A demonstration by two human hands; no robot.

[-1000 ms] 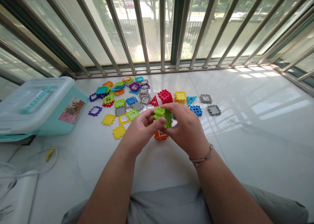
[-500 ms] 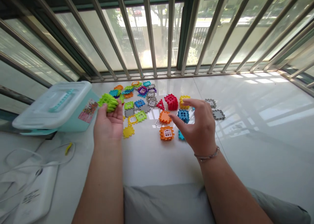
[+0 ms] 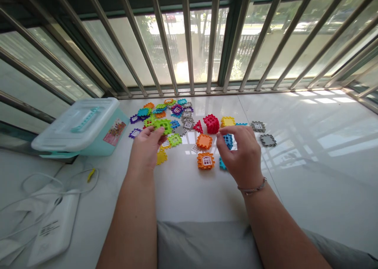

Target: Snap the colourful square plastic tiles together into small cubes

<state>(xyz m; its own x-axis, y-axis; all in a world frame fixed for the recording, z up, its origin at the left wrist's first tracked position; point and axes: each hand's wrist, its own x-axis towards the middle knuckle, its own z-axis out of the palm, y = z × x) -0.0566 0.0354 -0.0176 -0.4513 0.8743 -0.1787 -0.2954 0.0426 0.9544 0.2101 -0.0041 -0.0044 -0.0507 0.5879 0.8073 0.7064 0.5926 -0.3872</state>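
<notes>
My left hand (image 3: 144, 147) is closed around the edge of some bright green interlocking tiles (image 3: 163, 125), held above the scattered pieces. My right hand (image 3: 240, 149) hovers over the blue window tile (image 3: 227, 141), thumb and forefinger tips drawn together; whatever is between them, if anything, cannot be made out. Between the hands lie a plain orange tile (image 3: 204, 141) and an orange tile with a window sticker (image 3: 206, 161). Behind them stands a stack of red tiles (image 3: 211, 123) beside a red triangular piece (image 3: 197, 126). A yellow tile (image 3: 228, 121) shows just beyond my right hand.
Mixed tiles (image 3: 177, 110) spread across the far-left floor, and two grey tiles (image 3: 268, 140) lie at right. A lidded turquoise box (image 3: 115, 137) stands left. Nearer are a white power strip (image 3: 54, 225) and cables. Metal bars (image 3: 189, 45) line the window.
My left hand has turned palm-down and moved right with the green tiles. The right thumb and forefinger, spread before, have come together. The whole view has shifted slightly.
</notes>
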